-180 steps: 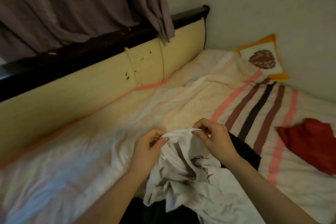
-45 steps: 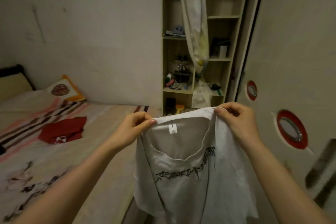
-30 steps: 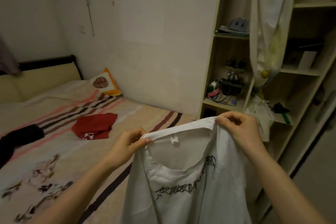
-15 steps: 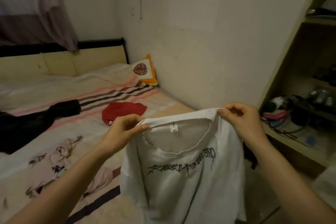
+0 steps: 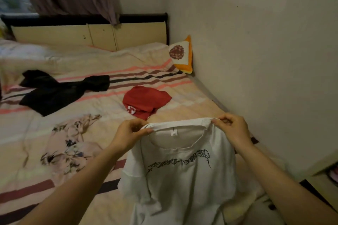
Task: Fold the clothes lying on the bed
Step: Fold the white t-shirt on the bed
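The white T-shirt [image 5: 182,173] hangs in the air over the bed [image 5: 102,107], pinched at its shoulders by the left hand [image 5: 130,133] and right hand [image 5: 233,129]. Laid down carelessly, it could bunch or land on the red garment [image 5: 146,100].

Both forearms are bare to the frame edge, hands [image 5: 182,131] ungloved.

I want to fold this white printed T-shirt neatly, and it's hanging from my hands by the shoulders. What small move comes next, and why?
Probably lower the white T-shirt with black script print flat onto the bare stretch of striped bedspread ahead. Your left hand and right hand pinch its shoulders beside the collar, so it hangs unsupported; folding needs a flat surface.
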The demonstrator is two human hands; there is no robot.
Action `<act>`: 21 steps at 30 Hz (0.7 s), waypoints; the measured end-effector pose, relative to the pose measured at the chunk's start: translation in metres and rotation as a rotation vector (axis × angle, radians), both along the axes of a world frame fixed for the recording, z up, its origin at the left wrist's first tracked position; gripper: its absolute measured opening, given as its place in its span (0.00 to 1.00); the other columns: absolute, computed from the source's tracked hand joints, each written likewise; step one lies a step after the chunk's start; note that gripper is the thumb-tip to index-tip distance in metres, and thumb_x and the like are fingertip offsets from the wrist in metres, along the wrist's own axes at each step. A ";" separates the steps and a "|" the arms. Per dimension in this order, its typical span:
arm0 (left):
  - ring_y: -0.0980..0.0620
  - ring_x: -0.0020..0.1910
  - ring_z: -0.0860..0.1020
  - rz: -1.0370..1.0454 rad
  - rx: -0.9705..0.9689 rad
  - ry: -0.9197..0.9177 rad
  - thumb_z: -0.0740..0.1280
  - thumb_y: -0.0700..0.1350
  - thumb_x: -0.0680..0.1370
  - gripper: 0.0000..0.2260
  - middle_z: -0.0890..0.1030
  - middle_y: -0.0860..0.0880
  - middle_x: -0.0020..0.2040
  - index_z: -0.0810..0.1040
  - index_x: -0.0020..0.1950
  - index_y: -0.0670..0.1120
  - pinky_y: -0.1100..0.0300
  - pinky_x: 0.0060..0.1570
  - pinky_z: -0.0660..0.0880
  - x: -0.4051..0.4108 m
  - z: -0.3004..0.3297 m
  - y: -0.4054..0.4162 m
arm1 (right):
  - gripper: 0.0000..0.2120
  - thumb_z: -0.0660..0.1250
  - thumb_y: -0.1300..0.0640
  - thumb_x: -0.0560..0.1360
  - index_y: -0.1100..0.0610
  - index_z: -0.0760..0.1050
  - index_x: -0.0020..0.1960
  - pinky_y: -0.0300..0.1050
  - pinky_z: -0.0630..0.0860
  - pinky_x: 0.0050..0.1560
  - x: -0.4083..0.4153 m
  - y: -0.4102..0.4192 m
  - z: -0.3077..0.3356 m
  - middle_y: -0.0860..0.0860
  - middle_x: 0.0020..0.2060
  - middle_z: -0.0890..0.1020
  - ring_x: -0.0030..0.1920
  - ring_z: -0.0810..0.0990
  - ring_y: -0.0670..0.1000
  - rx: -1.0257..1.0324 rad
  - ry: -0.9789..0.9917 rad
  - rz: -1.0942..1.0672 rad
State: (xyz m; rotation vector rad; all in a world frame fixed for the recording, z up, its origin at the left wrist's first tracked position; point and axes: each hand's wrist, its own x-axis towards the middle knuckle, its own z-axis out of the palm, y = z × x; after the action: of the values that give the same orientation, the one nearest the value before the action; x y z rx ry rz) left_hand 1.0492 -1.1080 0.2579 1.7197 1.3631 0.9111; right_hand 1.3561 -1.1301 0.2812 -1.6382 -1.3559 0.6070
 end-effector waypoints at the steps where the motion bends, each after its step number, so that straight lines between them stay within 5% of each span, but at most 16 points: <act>1: 0.50 0.44 0.81 0.019 -0.011 0.000 0.72 0.47 0.72 0.06 0.83 0.49 0.42 0.83 0.46 0.47 0.56 0.45 0.78 0.003 -0.008 0.012 | 0.06 0.73 0.58 0.70 0.53 0.78 0.35 0.42 0.73 0.41 0.002 0.014 -0.008 0.47 0.32 0.79 0.35 0.75 0.47 -0.020 -0.004 0.000; 7: 0.46 0.41 0.81 0.136 -0.102 -0.025 0.75 0.45 0.69 0.04 0.83 0.45 0.38 0.83 0.41 0.46 0.52 0.43 0.77 0.011 -0.065 0.099 | 0.04 0.73 0.58 0.70 0.56 0.79 0.38 0.33 0.69 0.37 0.005 0.103 -0.062 0.46 0.32 0.78 0.34 0.74 0.43 -0.112 -0.035 0.024; 21: 0.54 0.35 0.76 0.266 -0.251 0.020 0.75 0.43 0.69 0.04 0.82 0.48 0.35 0.82 0.39 0.46 0.72 0.33 0.71 0.039 -0.285 0.326 | 0.05 0.73 0.59 0.69 0.60 0.79 0.38 0.30 0.68 0.33 0.022 0.348 -0.309 0.48 0.29 0.77 0.31 0.74 0.47 -0.252 -0.091 0.023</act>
State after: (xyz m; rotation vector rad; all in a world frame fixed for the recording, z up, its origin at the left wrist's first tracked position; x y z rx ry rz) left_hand 1.0887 -0.7819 -0.0268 1.3840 1.6713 0.8249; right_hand 1.3780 -0.7823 -0.0273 -1.8730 -1.4100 0.7490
